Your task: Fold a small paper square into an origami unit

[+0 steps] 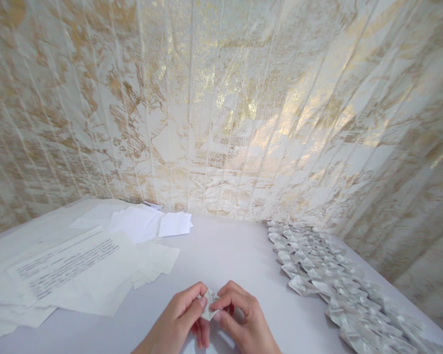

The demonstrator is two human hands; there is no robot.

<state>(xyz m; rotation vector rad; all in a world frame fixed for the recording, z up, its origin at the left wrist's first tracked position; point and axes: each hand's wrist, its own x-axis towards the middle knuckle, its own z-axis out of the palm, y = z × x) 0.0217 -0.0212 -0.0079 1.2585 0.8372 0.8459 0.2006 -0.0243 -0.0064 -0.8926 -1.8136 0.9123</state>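
Observation:
A small folded piece of paper (209,306), whitish grey with faint print, is held up between both hands near the bottom middle of the view. My left hand (180,314) pinches its left side between thumb and index finger, the other fingers curled below. From the other side, my right hand (239,312) grips its right edge with thumb and fingertips. The fingers cover much of the paper, so its full shape is hidden. Both hands are just above the pale table (225,250).
Loose sheets, one a printed page (77,265), spread over the left side. Small white paper pieces (173,224) lie behind them. Rows of folded paper pieces (306,265) line the right side. A patterned curtain (206,123) hangs along the table's back edge.

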